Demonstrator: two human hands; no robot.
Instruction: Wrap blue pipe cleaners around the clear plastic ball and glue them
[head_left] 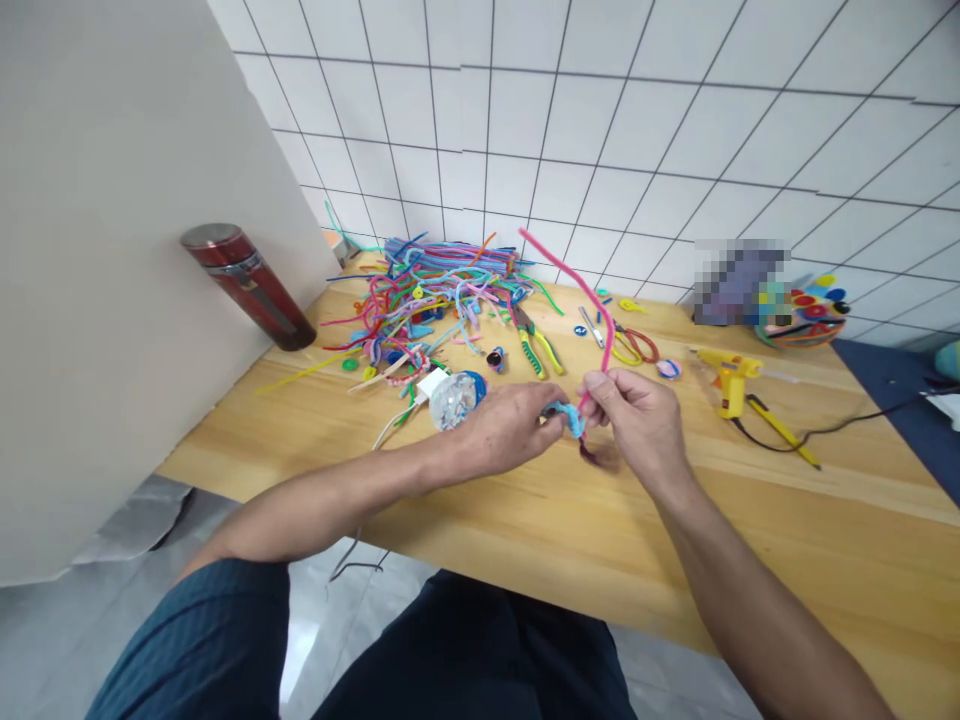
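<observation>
My left hand [510,420] pinches a small light-blue pipe cleaner piece [571,417] just above the wooden table [750,520]. Close beside it, my right hand [637,415] grips a long pink pipe cleaner [577,285] that rises up and to the left, ending near the tiled wall. The lower end of the pink one meets the blue piece between my fingertips, and a dark purple bit [592,455] hangs below them.
A heap of coloured pipe cleaners [435,290] lies at the back left. Green-handled pliers [536,345], a glittery ball [454,400], a yellow glue gun [731,378] with black cord, and a red flask [247,285] stand around. A bowl of coloured bits [806,315] sits far right.
</observation>
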